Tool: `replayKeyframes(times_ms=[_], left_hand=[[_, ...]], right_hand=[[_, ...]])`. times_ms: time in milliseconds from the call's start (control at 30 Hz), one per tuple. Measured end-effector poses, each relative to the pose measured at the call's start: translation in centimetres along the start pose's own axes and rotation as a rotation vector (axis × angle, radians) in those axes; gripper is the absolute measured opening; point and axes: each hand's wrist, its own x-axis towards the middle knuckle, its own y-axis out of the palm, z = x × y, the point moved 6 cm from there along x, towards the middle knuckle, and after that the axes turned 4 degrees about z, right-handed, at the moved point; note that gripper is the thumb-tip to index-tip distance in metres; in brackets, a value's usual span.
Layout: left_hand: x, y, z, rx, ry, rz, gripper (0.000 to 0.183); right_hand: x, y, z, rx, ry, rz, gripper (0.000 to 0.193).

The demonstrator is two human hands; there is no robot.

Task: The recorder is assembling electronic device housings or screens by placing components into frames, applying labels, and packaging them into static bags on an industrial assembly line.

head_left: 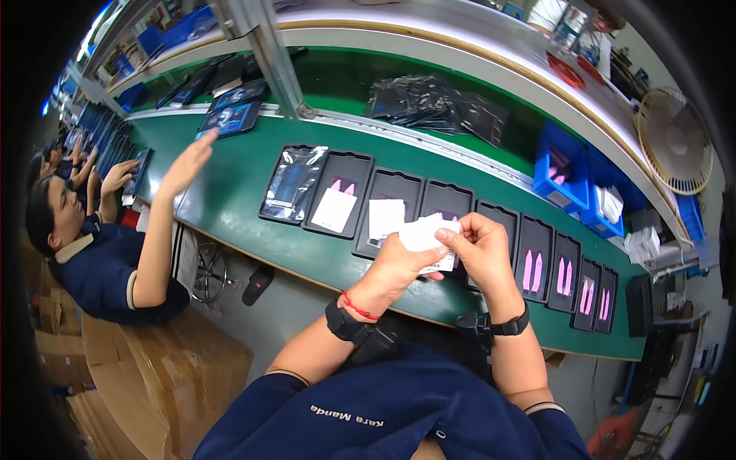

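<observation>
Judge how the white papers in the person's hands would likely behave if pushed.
The white papers look thin, so they probably bend easily and weigh little. Their uneven edges suggest loose pieces, which may slide apart.

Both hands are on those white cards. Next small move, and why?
Probably peel one from the held white cards with the right hand and lay it in the fourth tray from the left: the second tray and third tray each show a card, while the fourth's visible part shows none.

A cream fan [675, 142] stands at far right; a red ring [565, 70] lies on the upper shelf [452, 38]. Brown cardboard boxes [172, 376] crowd the lower left.
</observation>
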Motion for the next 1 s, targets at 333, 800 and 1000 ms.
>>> replayKeyframes(times_ms=[333, 800, 1000], left_hand=[[1.4, 1.8, 1.6, -0.174, -0.061, 0.018, 0.03], [3.8, 7.4, 3.1, -0.118, -0.073, 0.065, 0.026], [4.4, 7.4, 3.8, -0.05, -0.044, 0.055, 0.025]], right_hand=[[-2.7, -6.6, -2.0, 0.139, 0.202, -0.069, 0.013], [-4.9, -10.0, -2.6, 0.261, 0.087, -0.209, 0.014], [-6.2, -14.6, -3.6, 0.21, 0.178, -0.299, 0.008]])
